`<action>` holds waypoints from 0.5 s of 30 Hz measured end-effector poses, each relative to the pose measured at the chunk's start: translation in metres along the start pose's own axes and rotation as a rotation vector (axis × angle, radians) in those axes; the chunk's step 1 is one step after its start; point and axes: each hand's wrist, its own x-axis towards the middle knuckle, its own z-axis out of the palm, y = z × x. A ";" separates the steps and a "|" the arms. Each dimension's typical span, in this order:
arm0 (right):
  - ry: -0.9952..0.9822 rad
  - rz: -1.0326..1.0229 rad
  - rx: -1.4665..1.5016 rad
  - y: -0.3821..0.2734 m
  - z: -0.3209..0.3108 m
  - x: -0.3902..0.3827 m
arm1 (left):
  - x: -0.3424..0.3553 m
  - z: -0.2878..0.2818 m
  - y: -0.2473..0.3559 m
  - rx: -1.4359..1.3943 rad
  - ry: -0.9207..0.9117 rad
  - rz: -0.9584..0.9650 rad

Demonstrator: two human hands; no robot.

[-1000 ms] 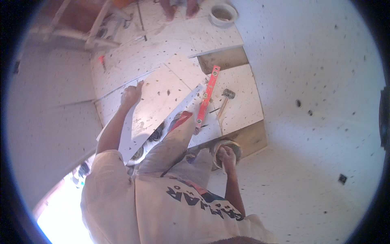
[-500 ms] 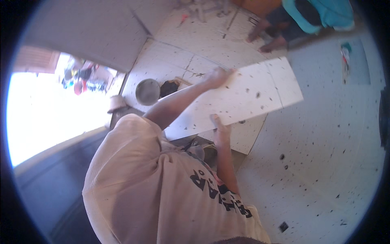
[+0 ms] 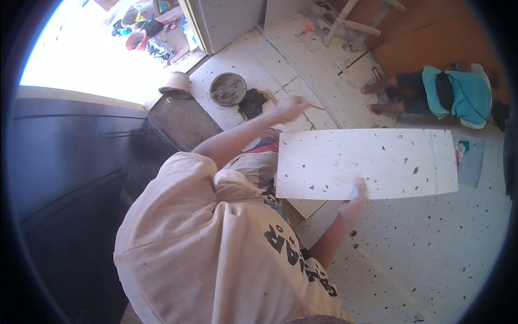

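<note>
A long white tile [image 3: 329, 162] with dark specks lies level in front of me, a thin line drawn across it close to its right end. My right hand [image 3: 356, 198] grips its near edge, thumb on top and the fingers hidden beneath. Beyond the tile's far left corner, my left hand [image 3: 293, 109] is raised apart from it. That hand is closed and slightly blurred, and a thin pencil-like stick [image 3: 317, 107] seems to poke out from its fingers.
A bucket of grey mortar [image 3: 228, 90] stands at the far left beside a black bag or cloth [image 3: 252, 102]. Nearby are an upturned pot [image 3: 175, 85] and a dark door [image 3: 70, 178]. A person in a teal shirt [image 3: 467, 94] is low to the speckled floor [image 3: 399, 254] at the right.
The tile has swung level and shifted right and nearer, with my right hand still on its near edge. My left hand has come off the far edge. My view has turned.
</note>
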 end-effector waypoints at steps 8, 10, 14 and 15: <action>0.064 -0.110 -0.154 -0.022 0.036 -0.051 | -0.137 -0.148 -0.321 0.270 0.175 -0.729; 0.083 -0.122 -0.168 -0.016 0.033 -0.054 | -0.179 -0.170 -0.382 0.295 0.274 -0.798; 0.153 -0.179 -0.214 0.010 0.016 -0.041 | -0.215 -0.188 -0.469 0.459 0.264 -0.735; 0.199 -0.181 -0.270 0.008 0.010 -0.041 | -0.204 -0.185 -0.465 0.237 0.376 -0.886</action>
